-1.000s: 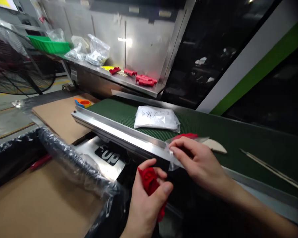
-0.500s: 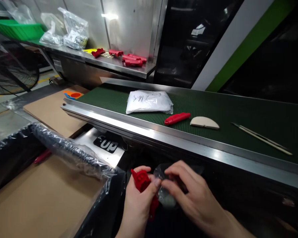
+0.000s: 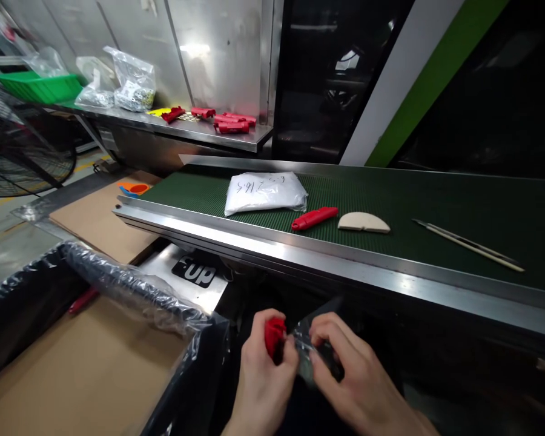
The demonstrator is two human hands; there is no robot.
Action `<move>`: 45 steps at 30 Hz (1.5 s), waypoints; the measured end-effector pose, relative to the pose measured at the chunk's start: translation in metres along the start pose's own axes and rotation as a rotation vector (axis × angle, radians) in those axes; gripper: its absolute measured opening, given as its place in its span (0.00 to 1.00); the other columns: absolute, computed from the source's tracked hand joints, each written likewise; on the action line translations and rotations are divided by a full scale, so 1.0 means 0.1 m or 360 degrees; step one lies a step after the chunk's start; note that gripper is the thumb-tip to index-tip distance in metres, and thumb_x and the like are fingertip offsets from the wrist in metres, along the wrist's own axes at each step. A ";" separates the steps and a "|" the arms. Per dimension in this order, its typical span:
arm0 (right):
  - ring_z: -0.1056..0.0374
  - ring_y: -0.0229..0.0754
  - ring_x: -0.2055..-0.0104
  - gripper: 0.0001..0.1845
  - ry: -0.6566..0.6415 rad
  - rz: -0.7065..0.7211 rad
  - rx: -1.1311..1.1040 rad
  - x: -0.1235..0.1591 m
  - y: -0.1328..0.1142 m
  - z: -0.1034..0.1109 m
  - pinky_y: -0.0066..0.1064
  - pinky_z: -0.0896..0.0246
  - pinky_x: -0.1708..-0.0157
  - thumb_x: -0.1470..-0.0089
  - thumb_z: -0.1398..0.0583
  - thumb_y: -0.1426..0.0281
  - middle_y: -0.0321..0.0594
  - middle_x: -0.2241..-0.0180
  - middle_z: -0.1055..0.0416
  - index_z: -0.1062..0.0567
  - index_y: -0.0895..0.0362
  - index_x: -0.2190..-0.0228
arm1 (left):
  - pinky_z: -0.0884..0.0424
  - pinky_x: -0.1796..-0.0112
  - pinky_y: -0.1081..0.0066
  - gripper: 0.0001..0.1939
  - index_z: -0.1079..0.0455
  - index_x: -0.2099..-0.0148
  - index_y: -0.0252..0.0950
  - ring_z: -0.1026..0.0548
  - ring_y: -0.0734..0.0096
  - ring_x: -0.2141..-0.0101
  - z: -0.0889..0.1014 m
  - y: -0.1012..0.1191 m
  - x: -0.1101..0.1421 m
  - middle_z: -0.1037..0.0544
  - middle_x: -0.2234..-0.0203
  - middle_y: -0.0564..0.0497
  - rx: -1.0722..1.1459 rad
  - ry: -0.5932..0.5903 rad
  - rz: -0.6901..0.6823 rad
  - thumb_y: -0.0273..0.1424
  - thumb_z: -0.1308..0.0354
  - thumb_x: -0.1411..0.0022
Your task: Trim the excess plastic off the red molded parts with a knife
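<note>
My left hand is closed round a red plastic part, held low in front of the conveyor's steel rail. My right hand pinches a small clear plastic bag right beside that part; the two hands touch. On the green belt lie a white filled bag with writing, a red plastic handle-like piece, a beige half-round piece and thin pale sticks.
A cardboard box lined with black plastic film sits at the lower left. A steel shelf behind holds several red parts, clear bags of small pieces and a green tray. A floor fan stands at left.
My right hand left the belt's edge with the clear bag and came down to my left hand. Both hands now meet lower, and the red part is more covered by my fingers.
</note>
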State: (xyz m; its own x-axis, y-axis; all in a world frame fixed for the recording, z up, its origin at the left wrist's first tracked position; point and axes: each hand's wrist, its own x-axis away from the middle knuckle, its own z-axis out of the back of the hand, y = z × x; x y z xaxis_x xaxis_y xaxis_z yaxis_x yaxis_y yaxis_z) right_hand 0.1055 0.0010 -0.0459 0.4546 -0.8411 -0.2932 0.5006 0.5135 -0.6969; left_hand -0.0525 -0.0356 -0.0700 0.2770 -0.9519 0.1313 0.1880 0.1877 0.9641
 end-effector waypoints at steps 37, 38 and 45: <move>0.25 0.44 0.63 0.13 0.0060 0.0780 0.0624 0.50 -0.22 0.35 0.34 0.28 0.66 0.44 0.43 0.81 0.48 0.65 0.22 0.25 0.64 0.57 | 0.34 0.69 0.73 0.15 0.31 0.64 0.31 0.33 0.73 0.73 0.10 0.01 -0.12 0.31 0.73 0.50 0.0723 -0.0269 0.0436 0.40 0.39 0.41; 0.25 0.45 0.61 0.14 0.0016 0.0790 0.0655 0.52 -0.19 0.32 0.36 0.28 0.65 0.44 0.44 0.82 0.49 0.64 0.22 0.26 0.64 0.56 | 0.34 0.69 0.73 0.15 0.31 0.64 0.31 0.33 0.72 0.72 0.10 0.01 -0.12 0.31 0.73 0.50 0.0736 -0.0293 0.0422 0.40 0.40 0.40; 0.26 0.51 0.59 0.19 -0.0142 0.0965 0.0750 0.59 0.02 0.19 0.44 0.30 0.63 0.41 0.53 0.82 0.55 0.60 0.23 0.24 0.66 0.57 | 0.37 0.67 0.73 0.10 0.28 0.66 0.33 0.33 0.70 0.70 0.12 -0.04 -0.05 0.30 0.72 0.50 0.0405 -0.0252 0.0084 0.36 0.40 0.38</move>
State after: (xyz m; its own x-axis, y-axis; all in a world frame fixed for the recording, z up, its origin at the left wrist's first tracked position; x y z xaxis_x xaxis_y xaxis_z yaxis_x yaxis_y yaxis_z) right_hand 0.1471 -0.0442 -0.0515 0.7971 -0.3829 -0.4669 0.3966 0.9150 -0.0734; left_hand -0.0658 -0.0347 -0.0718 0.1259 -0.9721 0.1980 -0.0704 0.1903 0.9792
